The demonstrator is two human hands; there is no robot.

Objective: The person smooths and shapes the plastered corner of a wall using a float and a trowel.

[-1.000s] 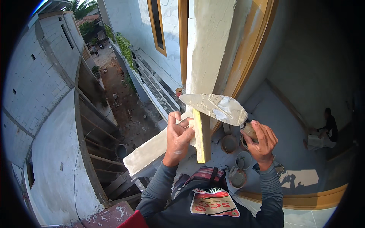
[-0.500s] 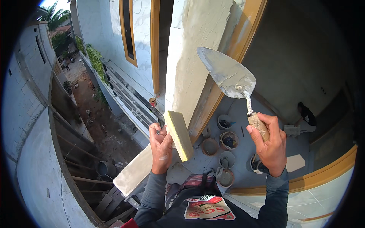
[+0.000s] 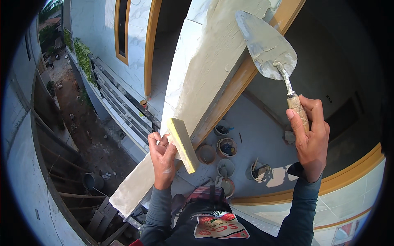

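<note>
Head view: L hand [image 3: 163,158] grips yellow-edged, grey-faced rectangular float [image 3: 183,144]; R hand [image 3: 310,137] is wrapped round wood-handled, leaf-shaped grey steel trowel [image 3: 274,48], blade fwd of it. Blade, across float 1 s ago, is now well apart, so each tool's prob. free to move. Grey plastered strip [image 3: 217,55] lies fwd, btwn hands; blade contact unclear.

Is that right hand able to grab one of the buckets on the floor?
Probably not: the right hand grips the pointed trowel by its wooden handle, and the buckets look well below it on the floor.
</note>
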